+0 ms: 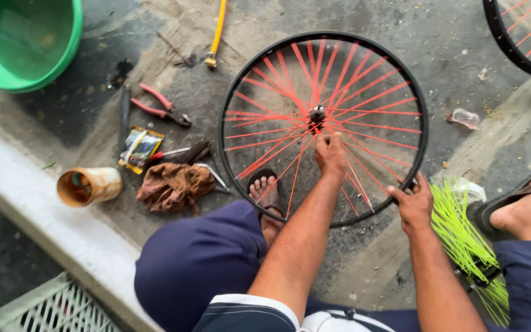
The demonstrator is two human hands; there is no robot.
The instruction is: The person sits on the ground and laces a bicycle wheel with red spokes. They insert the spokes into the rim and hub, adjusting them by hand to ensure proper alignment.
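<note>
Tools litter the floor left of the wheel (322, 126): pliers (162, 106), rag (174, 186), rusty can (89, 185), green basin (29, 40) at the far-left corner. Left hand (330, 154) pinches a red spoke near the hub; right hand (413, 204) grips the rim's near edge. Green spokes (462, 237) crowd the right. A second wheel (523, 37) is cut off.

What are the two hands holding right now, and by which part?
Both hold the bicycle wheel: the left hand pinches red spokes just below the hub, and the right hand grips the black rim.
</note>
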